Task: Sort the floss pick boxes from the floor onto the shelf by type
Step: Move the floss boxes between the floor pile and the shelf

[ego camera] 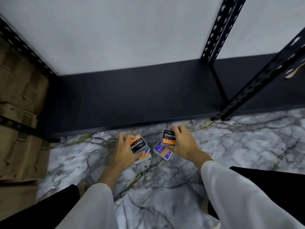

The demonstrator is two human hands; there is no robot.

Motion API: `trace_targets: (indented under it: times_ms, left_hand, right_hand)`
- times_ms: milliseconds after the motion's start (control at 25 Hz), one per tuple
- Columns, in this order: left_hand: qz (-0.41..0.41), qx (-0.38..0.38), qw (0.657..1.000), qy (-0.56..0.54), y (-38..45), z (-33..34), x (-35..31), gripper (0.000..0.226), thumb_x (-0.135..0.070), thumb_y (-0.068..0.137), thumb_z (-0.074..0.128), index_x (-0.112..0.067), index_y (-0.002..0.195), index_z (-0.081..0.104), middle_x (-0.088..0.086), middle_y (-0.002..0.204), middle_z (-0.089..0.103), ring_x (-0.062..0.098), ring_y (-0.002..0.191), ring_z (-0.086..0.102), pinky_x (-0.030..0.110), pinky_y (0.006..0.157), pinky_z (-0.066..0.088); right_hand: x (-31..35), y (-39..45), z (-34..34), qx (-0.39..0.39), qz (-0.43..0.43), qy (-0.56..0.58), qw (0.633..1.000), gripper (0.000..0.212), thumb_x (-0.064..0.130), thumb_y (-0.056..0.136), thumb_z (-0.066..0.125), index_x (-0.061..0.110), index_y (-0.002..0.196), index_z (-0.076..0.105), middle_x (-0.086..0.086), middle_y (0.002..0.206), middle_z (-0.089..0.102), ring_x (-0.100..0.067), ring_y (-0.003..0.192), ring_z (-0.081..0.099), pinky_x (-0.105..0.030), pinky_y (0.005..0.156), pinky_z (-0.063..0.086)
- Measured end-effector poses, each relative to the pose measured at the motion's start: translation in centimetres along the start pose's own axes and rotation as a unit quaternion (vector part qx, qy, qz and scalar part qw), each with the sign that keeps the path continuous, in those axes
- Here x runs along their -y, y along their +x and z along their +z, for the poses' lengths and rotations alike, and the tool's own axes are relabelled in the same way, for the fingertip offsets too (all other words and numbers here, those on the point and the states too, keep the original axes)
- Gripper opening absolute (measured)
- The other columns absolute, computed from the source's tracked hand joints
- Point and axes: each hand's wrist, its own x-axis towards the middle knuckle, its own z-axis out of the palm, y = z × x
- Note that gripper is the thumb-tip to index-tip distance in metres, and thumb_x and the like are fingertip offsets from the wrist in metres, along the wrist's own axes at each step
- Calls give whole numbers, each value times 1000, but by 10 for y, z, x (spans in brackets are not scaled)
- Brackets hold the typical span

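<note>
Marble-patterned flooring (165, 187) with dark veining runs up to a black metal shelf (132, 96), whose lowest board sits just above floor level against a pale wall (115, 30); perforated black uprights (219, 27) rise at the right, and brown cardboard (21, 113) stands at the far left. The person, in pale sleeves (231, 187), reaches down with both arms toward the floor in front of the shelf edge. Left hand (123, 149): fingers curled round a black-and-orange Charcoal floss pick box (139, 144), held tilted above an orange and blue box (145, 154) lying just beneath it; whether the two touch cannot be told. Right hand (183, 142): fingers and thumb grip a second Charcoal box (168, 137), label upright toward the viewer. Directly below and beside it, a purple Smooth box (162, 151) lies on the floor. Motion blur softens the finer print.
</note>
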Motion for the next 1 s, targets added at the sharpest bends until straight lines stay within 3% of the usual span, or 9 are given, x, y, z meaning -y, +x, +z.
trace_targets:
  times_ms: [280,440,560,640,800,1000]
  left_hand:
    - [26,24,999,7,13,22,26,56,-29,64,86,-19,107,51,-2,111,35,17,100,52,25,86,47]
    - [34,30,999,15,16,21,28,53,-42,68,81,-24,107,50,-7,111,38,13,101,52,31,85,51]
    - [37,20,999,4,15,13,21,32,-44,82,66,-27,106,53,-11,108,40,11,98,53,32,81,50]
    - [50,6,999,4,15,3,11,20,-34,88,61,-26,106,56,-12,109,44,11,98,54,30,81,48]
    - [57,8,998,7,10,-38,-23,18,-26,93,55,-27,110,57,-15,113,47,8,102,54,27,82,44]
    - [62,69,995,46,-3,-125,-81,14,-25,91,57,-28,104,59,-4,113,58,18,104,58,40,94,48]
  right_hand:
    - [-3,27,54,29,-13,-27,999,62,35,75,73,14,126,42,-9,126,42,-27,114,42,-36,95,42]
    - [-4,31,59,38,-15,-6,999,63,36,78,71,16,130,42,-6,130,43,-26,119,41,-35,103,36]
    - [1,29,49,30,-21,1,999,64,36,79,69,15,134,42,-4,134,44,-25,124,41,-37,109,31]
    - [9,25,34,29,-20,19,999,60,32,82,68,15,134,42,-4,133,45,-25,123,43,-37,106,35]
    - [33,10,-18,24,-23,48,998,38,24,88,58,17,124,52,-3,124,51,-26,114,52,-37,94,46]
    - [81,-25,-125,8,-46,67,997,27,26,88,59,19,114,60,-1,107,66,-20,97,62,-39,91,51]
